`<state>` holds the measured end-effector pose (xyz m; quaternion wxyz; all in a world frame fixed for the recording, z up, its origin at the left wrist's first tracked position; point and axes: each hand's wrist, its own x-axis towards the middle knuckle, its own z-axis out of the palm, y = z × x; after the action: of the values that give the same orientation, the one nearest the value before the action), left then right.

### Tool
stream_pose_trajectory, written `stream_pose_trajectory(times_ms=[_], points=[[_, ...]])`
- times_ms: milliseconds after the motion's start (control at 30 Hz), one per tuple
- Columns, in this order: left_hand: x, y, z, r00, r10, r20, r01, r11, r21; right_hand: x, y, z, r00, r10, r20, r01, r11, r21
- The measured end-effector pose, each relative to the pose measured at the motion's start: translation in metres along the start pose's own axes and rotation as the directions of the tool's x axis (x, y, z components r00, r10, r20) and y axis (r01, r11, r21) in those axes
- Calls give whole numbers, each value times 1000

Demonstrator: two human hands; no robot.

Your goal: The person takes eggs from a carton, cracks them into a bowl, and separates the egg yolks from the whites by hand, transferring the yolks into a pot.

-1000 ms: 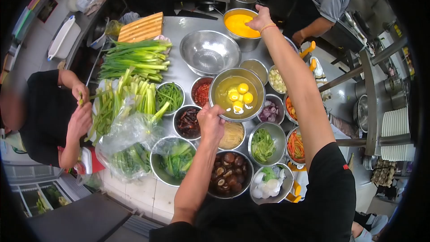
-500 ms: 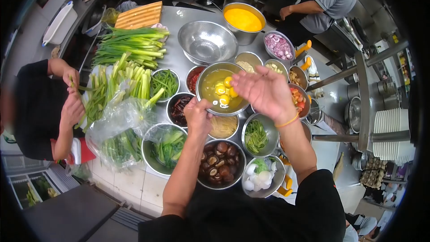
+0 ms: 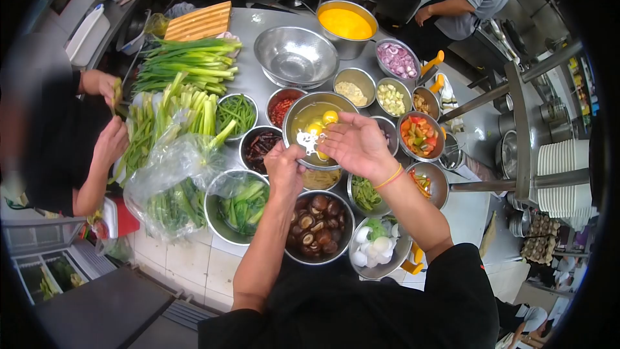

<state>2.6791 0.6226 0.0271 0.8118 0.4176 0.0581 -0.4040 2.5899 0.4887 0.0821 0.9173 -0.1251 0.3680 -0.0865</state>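
Note:
My left hand (image 3: pixel 284 167) grips the near-left rim of a steel bowl (image 3: pixel 298 108), thumb over the edge. Raw egg yolks (image 3: pixel 315 129) lie in clear egg white inside it, with bright glare on the surface. Over the bowl's right side, my right hand (image 3: pixel 357 144) is palm up with its fingers stretched out and nothing in it. Its fingertips hide part of the eggs; whether they touch them I cannot tell. Below the bowl are brown mushrooms (image 3: pixel 320 226) in a larger bowl and partly covered pale strips (image 3: pixel 321 179).
Bowls of red peppers (image 3: pixel 420 137), sliced onion (image 3: pixel 396 59), dried chillies (image 3: pixel 261 150) and leafy greens (image 3: pixel 242 210) surround my hands. A steel basin (image 3: pixel 296 58) and a pot of orange liquid (image 3: pixel 347 22) stand beyond. Long green stalks (image 3: pixel 184 68) lie left, beside a co-worker's hands (image 3: pixel 111 139).
My right hand has come down, its palm turning upward over the bowl. The left hand keeps its hold on the rim. At the left, the co-worker's hands have moved apart.

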Motion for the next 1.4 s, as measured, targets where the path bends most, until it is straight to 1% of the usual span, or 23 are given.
stream_pose_trajectory(times_ms=[67, 167, 467, 867, 1000, 1167, 1267, 1400], points=[[-4, 3, 2, 1000, 6, -8, -6, 1000, -10, 3, 4, 2, 999, 3, 37, -3, 1000, 11], [-6, 5, 3, 1000, 3, -30, -2, 1000, 13, 10, 9, 5, 999, 0, 33, 0, 1000, 22], [-10, 7, 1, 999, 11, -30, -9, 998, 62, 27, 22, 17, 1000, -13, 5, 13, 997, 72], [-5, 7, -2, 998, 37, -47, -36, 999, 36, 43, 21, 32, 998, -59, 31, 56, 994, 91], [-3, 7, -2, 999, 40, -32, -39, 999, 25, 45, 22, 31, 993, -56, 103, 45, 993, 106], [-5, 11, 6, 999, 28, -37, -27, 999, 27, 24, 18, 42, 985, -45, 167, 25, 992, 122], [-4, 10, 6, 999, 24, -29, -23, 999, 22, 15, 11, 40, 961, -28, 274, -5, 993, 119], [3, 3, 3, 1000, 22, -22, -22, 1000, 1, 0, 3, 43, 939, -29, 342, -5, 995, 96]])
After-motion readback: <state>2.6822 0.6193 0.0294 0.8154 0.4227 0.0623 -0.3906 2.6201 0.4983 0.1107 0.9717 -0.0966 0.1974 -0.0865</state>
